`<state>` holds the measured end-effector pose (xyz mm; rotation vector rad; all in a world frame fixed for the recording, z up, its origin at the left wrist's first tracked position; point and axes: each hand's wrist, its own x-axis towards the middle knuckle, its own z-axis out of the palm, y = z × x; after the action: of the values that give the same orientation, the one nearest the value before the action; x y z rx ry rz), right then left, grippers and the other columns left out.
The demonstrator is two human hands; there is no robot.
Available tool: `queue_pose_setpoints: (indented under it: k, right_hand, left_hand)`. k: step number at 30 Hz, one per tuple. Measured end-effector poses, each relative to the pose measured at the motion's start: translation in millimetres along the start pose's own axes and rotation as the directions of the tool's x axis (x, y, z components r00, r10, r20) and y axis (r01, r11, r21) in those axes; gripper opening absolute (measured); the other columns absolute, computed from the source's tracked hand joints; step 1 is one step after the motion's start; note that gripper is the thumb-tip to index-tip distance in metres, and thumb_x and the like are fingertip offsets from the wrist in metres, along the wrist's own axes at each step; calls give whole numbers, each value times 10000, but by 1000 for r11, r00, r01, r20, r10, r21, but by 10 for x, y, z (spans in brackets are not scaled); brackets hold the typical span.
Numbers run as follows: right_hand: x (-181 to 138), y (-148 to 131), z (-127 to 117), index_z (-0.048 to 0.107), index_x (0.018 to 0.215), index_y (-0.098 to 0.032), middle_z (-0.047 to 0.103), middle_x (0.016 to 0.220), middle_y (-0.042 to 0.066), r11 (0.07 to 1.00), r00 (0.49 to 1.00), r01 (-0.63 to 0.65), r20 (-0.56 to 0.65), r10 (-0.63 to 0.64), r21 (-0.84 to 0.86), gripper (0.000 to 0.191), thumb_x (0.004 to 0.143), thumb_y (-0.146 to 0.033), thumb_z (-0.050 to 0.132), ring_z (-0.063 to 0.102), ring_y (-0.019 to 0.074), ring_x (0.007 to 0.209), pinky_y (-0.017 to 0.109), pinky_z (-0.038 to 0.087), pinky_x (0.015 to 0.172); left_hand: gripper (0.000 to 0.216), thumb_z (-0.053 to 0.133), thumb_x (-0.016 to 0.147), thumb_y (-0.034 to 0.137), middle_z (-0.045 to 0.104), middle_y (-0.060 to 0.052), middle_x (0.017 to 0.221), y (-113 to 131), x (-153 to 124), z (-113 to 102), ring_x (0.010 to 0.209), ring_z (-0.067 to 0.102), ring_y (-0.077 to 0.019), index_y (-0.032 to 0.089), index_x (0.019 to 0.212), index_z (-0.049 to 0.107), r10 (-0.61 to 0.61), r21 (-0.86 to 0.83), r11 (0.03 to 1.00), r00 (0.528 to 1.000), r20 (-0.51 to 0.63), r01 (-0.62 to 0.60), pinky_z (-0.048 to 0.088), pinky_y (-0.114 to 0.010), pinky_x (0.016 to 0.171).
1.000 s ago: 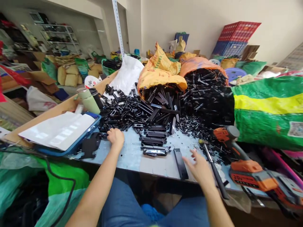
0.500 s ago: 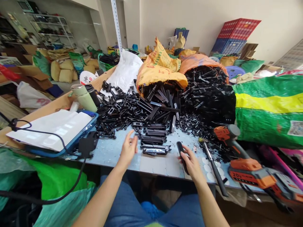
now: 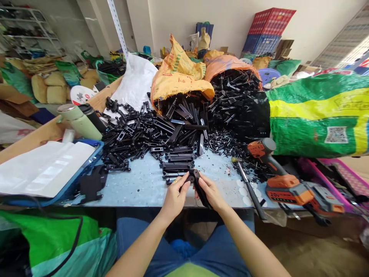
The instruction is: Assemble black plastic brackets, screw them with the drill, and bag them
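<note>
Above the front edge of the worktable, my left hand pinches a small black part with a rounded end, most of it hidden by the fingers. My right hand is closed round a long black plastic bar, tilted with its rounded top by the small part. The two parts meet or nearly meet; I cannot tell if they are joined. Just beyond my hands, several black bar assemblies lie stacked in a row. Behind them spreads a heap of loose black parts.
An orange sack spills black bars. Small screws lie scattered to the right, near a hammer and a cordless drill. A green-yellow sack stands at right. On the left are a blue tray with papers and a green flask.
My left hand has come right from the edge of the heap with a small black part. My right hand has moved left with the bar, so the hands meet. The view has shifted right.
</note>
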<state>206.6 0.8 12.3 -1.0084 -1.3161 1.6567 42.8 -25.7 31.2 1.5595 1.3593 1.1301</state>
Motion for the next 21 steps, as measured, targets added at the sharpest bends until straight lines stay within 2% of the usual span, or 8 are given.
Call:
queue_pose_setpoints:
  k: [3, 6, 10, 14, 16, 18, 20, 21]
  right_hand:
    - [-1, -93, -61, 397, 1350, -266, 534, 787, 4, 973, 993, 111, 59, -101, -203, 511, 871, -433, 464, 492, 84, 550, 241, 457, 530]
    - [-25, -167, -35, 393, 1350, -292, 566, 903, 21, 906, 979, 199, 108, -170, -375, 491, 877, -407, 461, 493, 75, 565, 251, 475, 580]
    - [-102, -152, 174, 335, 1381, -304, 560, 1086, 58, 900, 966, 248, 19, -258, -357, 494, 901, -390, 415, 519, 96, 598, 273, 498, 608]
    - [-148, -96, 328, 289, 1402, -306, 527, 1196, 73, 877, 951, 289, 13, -308, -383, 522, 902, -401, 404, 539, 124, 643, 289, 509, 639]
    - [-101, -101, 287, 286, 1404, -296, 566, 1129, 66, 833, 952, 300, 94, -291, -464, 519, 908, -405, 391, 563, 146, 729, 298, 503, 703]
    - [34, -140, 130, 361, 1369, -294, 588, 1085, 56, 739, 951, 309, 185, -248, -599, 478, 908, -412, 395, 567, 172, 863, 324, 475, 799]
    - [273, -217, -150, 474, 1295, -283, 591, 1082, 56, 610, 958, 280, 171, -231, -742, 422, 902, -420, 406, 549, 192, 952, 351, 437, 861]
    - [428, -272, -329, 521, 1253, -266, 590, 1083, 62, 555, 961, 232, 100, -258, -799, 401, 899, -420, 411, 543, 198, 965, 360, 424, 874]
  left_hand:
    - [361, 416, 902, 311, 584, -77, 970, 18, -17, -2, 894, 572, -179, 206, 1224, 541, 98, 97, 991, 993, -69, -91, 450, -334, 848]
    - [353, 406, 908, 286, 568, -79, 982, 65, -58, 78, 938, 552, -183, 218, 1232, 530, 123, 116, 987, 984, -132, -108, 442, -334, 856]
    - [360, 358, 924, 274, 542, -103, 1089, 174, -87, 231, 1035, 516, -191, 223, 1250, 500, 129, 75, 991, 920, -371, -108, 424, -343, 900]
    - [363, 337, 924, 316, 552, -111, 1122, 158, -69, 273, 1073, 511, -214, 224, 1232, 506, 159, 80, 987, 909, -384, -139, 424, -381, 919]
    - [373, 327, 923, 350, 545, -117, 1160, 58, -91, 273, 1090, 514, -222, 213, 1226, 495, 69, 26, 998, 920, -386, -63, 442, -385, 907]
    - [400, 334, 919, 379, 556, -118, 1135, -90, -162, 279, 1035, 557, -213, 202, 1264, 429, -119, -79, 992, 915, -385, 96, 483, -367, 850]
    - [457, 358, 911, 386, 582, -105, 1043, -249, -278, 283, 934, 606, -192, 194, 1323, 322, -279, -151, 959, 900, -335, 241, 513, -338, 782]
    - [488, 366, 908, 379, 589, -98, 1004, -317, -343, 279, 899, 619, -185, 189, 1347, 268, -316, -150, 947, 901, -297, 283, 520, -332, 763]
